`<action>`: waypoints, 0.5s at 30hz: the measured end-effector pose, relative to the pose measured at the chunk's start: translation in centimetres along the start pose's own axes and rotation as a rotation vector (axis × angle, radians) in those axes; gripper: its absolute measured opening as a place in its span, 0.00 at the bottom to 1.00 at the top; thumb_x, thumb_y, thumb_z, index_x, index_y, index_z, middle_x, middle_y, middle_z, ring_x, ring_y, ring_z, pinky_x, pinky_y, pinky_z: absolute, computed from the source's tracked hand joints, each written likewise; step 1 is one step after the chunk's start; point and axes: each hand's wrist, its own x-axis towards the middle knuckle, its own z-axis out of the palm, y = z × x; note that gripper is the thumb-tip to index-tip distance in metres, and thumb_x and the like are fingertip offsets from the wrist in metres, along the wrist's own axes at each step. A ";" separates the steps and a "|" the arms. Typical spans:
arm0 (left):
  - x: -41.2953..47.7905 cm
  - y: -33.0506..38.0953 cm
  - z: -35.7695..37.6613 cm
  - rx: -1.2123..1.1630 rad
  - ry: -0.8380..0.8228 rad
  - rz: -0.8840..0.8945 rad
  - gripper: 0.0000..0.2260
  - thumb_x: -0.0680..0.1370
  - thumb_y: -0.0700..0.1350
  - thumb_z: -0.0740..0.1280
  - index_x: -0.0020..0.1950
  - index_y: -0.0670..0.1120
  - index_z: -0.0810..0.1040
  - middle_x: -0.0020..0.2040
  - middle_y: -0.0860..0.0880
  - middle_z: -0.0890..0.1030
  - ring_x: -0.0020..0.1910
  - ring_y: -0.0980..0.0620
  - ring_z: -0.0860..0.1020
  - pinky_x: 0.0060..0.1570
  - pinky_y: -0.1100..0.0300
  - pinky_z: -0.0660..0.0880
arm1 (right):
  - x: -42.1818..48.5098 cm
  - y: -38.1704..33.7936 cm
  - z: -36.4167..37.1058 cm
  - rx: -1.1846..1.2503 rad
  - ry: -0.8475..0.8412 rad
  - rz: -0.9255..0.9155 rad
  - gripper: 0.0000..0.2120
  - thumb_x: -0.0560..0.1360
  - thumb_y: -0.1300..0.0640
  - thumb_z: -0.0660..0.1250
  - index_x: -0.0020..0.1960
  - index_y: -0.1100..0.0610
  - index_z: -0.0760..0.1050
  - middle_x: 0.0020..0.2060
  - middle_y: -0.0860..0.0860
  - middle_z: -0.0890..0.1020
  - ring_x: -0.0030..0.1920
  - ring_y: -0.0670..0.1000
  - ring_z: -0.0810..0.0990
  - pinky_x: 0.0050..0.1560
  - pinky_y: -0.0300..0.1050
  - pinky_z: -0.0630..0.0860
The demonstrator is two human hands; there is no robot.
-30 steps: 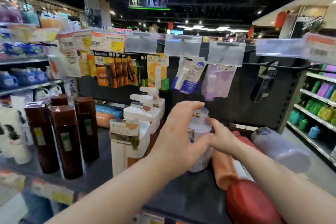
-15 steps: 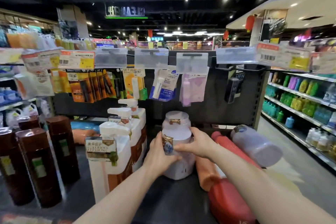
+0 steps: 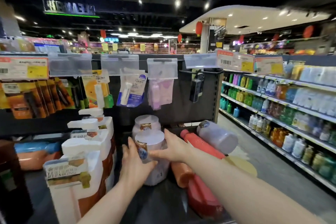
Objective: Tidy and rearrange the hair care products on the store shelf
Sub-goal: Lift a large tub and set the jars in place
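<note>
- Here, the fingers first: the left hand's fingers (image 3: 130, 143) curl round the near-left wall of the front jar (image 3: 150, 140). The right hand's fingers (image 3: 156, 154) lie across its label side, thumb raised by the lid. Both sets hold the jar; neither is spread wide.
- Two-sided hold looks chosen for control: the pale lilac tub is squat and smooth, so opposed palms likely steady it while it is squared up.
- Front jar stands upright on the dark shelf (image 3: 158, 205), directly ahead of a second jar (image 3: 145, 123) of the same make. The two seem to touch, though blur leaves that unsure.
- Probable intent: line the pair up front to back beside the white pump bottles (image 3: 91, 151) on the left.
- Left hand (image 3: 135, 165): wrist low, palm turned inward, forearm rising from bottom centre.
- Right hand (image 3: 175, 148): palm facing left, forearm long and nearly straight from the lower right corner.
- Right of the jar lie toppled stock: an orange bottle (image 3: 181, 172), a red bottle (image 3: 200, 143) and a lilac bottle (image 3: 218, 137), all on their sides and not yet stood up.
- Hanging packets (image 3: 131, 89) on the back panel, well apart from the hands.
</note>
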 end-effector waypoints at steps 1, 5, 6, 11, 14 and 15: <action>-0.6 0.5 0.0 0.025 0.040 0.029 0.47 0.71 0.54 0.70 0.76 0.47 0.39 0.78 0.43 0.46 0.77 0.45 0.46 0.74 0.51 0.49 | -0.4 -0.1 -0.8 -0.029 0.007 -0.029 0.34 0.71 0.49 0.72 0.70 0.59 0.63 0.67 0.54 0.71 0.67 0.52 0.70 0.53 0.33 0.65; -2.9 3.1 0.3 0.078 0.200 0.387 0.35 0.72 0.55 0.65 0.75 0.48 0.54 0.77 0.47 0.53 0.76 0.48 0.49 0.71 0.59 0.46 | -1.4 1.7 -5.4 -0.147 0.066 0.022 0.27 0.73 0.44 0.68 0.66 0.56 0.71 0.58 0.50 0.77 0.60 0.49 0.75 0.54 0.37 0.68; -3.1 4.0 0.5 0.056 0.204 0.452 0.31 0.72 0.53 0.65 0.73 0.47 0.62 0.75 0.48 0.58 0.75 0.49 0.53 0.70 0.62 0.49 | -1.3 2.8 -6.9 -0.170 0.102 0.043 0.24 0.72 0.44 0.68 0.63 0.56 0.74 0.54 0.49 0.79 0.57 0.49 0.76 0.52 0.37 0.68; -1.2 8.8 4.3 -0.124 0.023 0.430 0.15 0.71 0.41 0.70 0.57 0.44 0.76 0.54 0.52 0.73 0.61 0.52 0.71 0.53 0.73 0.59 | -1.8 8.8 -14.0 -0.190 0.183 0.191 0.17 0.74 0.51 0.67 0.58 0.61 0.77 0.56 0.57 0.81 0.54 0.54 0.78 0.46 0.42 0.71; 0.7 11.8 7.9 -0.056 -0.116 0.302 0.19 0.71 0.46 0.70 0.62 0.46 0.75 0.58 0.50 0.75 0.60 0.53 0.73 0.48 0.71 0.62 | -1.7 12.9 -16.0 -0.127 0.142 0.293 0.17 0.75 0.55 0.66 0.59 0.66 0.76 0.59 0.63 0.78 0.59 0.59 0.77 0.52 0.46 0.72; 1.3 12.8 9.1 -0.019 -0.138 0.263 0.20 0.71 0.47 0.69 0.62 0.46 0.75 0.57 0.50 0.76 0.58 0.53 0.74 0.47 0.70 0.64 | -1.5 14.5 -16.4 -0.114 0.126 0.326 0.19 0.75 0.54 0.66 0.61 0.64 0.74 0.61 0.61 0.77 0.61 0.58 0.75 0.55 0.44 0.71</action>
